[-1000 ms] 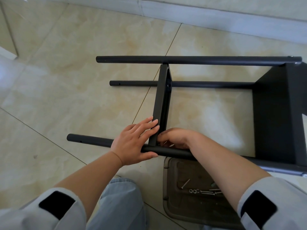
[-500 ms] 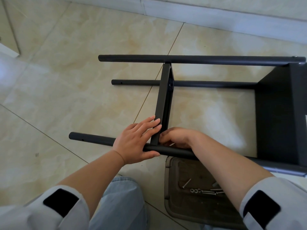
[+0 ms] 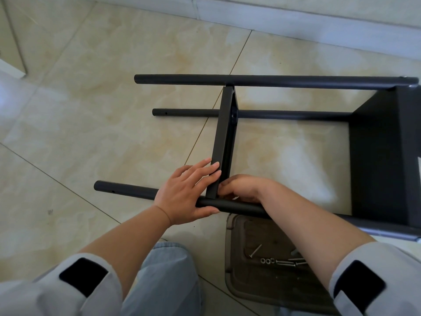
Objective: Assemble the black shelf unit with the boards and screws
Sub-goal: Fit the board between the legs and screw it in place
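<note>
Shelf unit parts lay on their side on the tiled floor, and both hands met where the middle board (image 3: 222,142) joins the near pole (image 3: 230,206). The left hand (image 3: 185,192) had a loose grip there: thumb under the near pole, fingers (image 3: 205,172) laid flat against the board's left face, bracing rather than clenching. The right hand (image 3: 242,188) was curled at the board's right corner, fingertips tucked into the joint; whether it pinched a screw could not be told, since the fingers hid the spot. Compared with half a second and a second before, both hands sat in nearly the same places, the left fingers having crept only slightly up the board, so little had changed; I judged this to be slow work of seating or turning a fastener in this corner rather than a new step. Outward, the board's far end met the far pole (image 3: 273,80), and a third pole (image 3: 284,114) ran behind it lower down. The end board (image 3: 382,156) was already fixed across the poles at the right. Just below the near pole sat a tray (image 3: 237,281) with spare screws (image 3: 255,251) and nuts (image 3: 267,261), which suggested more joints remained, the bare holes near the poles' left ends among them.
</note>
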